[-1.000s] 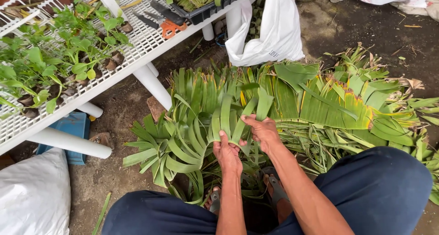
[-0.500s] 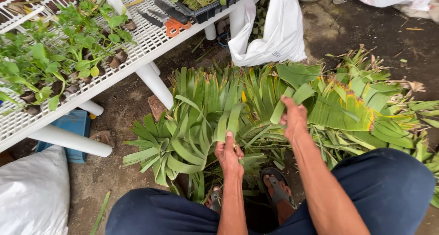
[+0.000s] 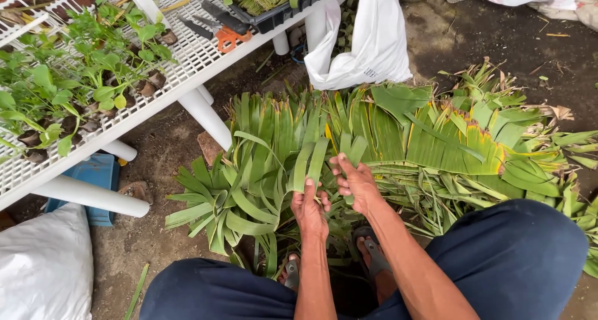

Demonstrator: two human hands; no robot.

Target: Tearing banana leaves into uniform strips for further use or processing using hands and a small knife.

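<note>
A wide pile of long green leaf strips (image 3: 398, 133) lies on the ground in front of my knees, some with yellow and brown edges. My left hand (image 3: 309, 209) grips the lower ends of a few upright green strips (image 3: 309, 161). My right hand (image 3: 355, 182) is close beside it, fingers curled around another green strip (image 3: 352, 150). Both hands meet at the middle of the pile, just above my sandalled feet (image 3: 374, 251).
A white mesh bench (image 3: 187, 58) with small potted seedlings (image 3: 75, 83), orange-handled shears (image 3: 225, 32) and a black tray stands at upper left on white legs (image 3: 205, 114). A white plastic bag (image 3: 367, 40) hangs behind the pile. A white sack (image 3: 43, 270) and blue block (image 3: 93, 177) sit at left.
My right hand reached out to the right over the leaves, then came back beside my left hand with a strip in its fingers. My left hand stayed on its strips.
</note>
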